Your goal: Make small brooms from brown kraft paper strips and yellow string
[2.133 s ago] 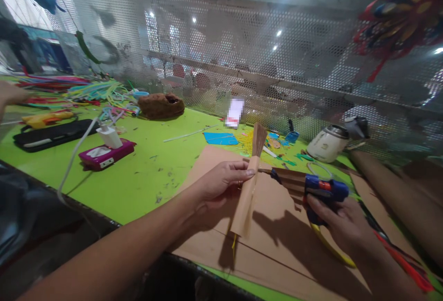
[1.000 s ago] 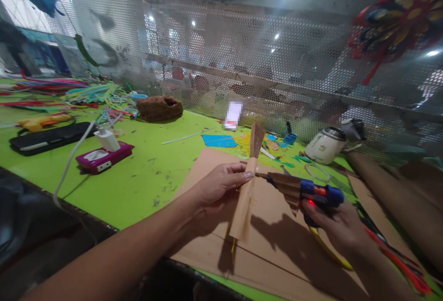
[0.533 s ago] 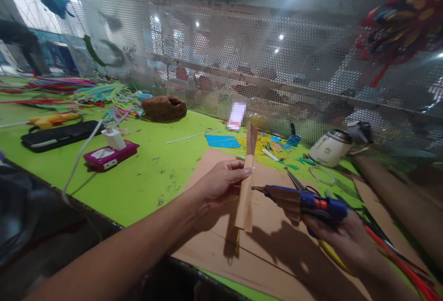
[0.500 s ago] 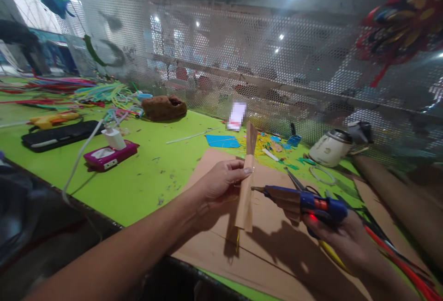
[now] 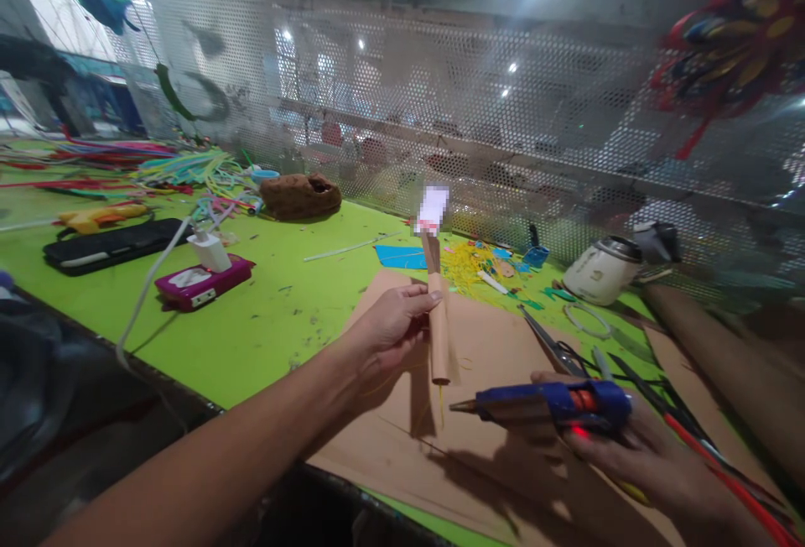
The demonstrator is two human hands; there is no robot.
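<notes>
My left hand (image 5: 402,316) pinches a brown paper tube (image 5: 440,341) near its upper part. A darker brown strip (image 5: 431,252) sticks out of the tube's top, and a thin yellow strand (image 5: 441,404) hangs from its lower end. In my right hand (image 5: 647,446) is a blue hot glue gun (image 5: 547,404) with a red light glowing by the grip. Its metal nozzle points left, below and apart from the tube's lower end. Both hands are above a sheet of brown paper (image 5: 503,337) on the green tabletop.
Scissors (image 5: 553,341) and a white kettle (image 5: 602,268) are to the right, near another person's forearm (image 5: 704,354). Yellow shreds (image 5: 469,268) and a blue piece (image 5: 399,257) lie behind the paper. At left are a purple power strip (image 5: 205,280), a black case (image 5: 116,245) and a brown pouch (image 5: 300,196).
The glue gun has moved down and away from the paper. The paper piece has shifted left and been turned, and now shows as a rolled tube instead of a loose flap.
</notes>
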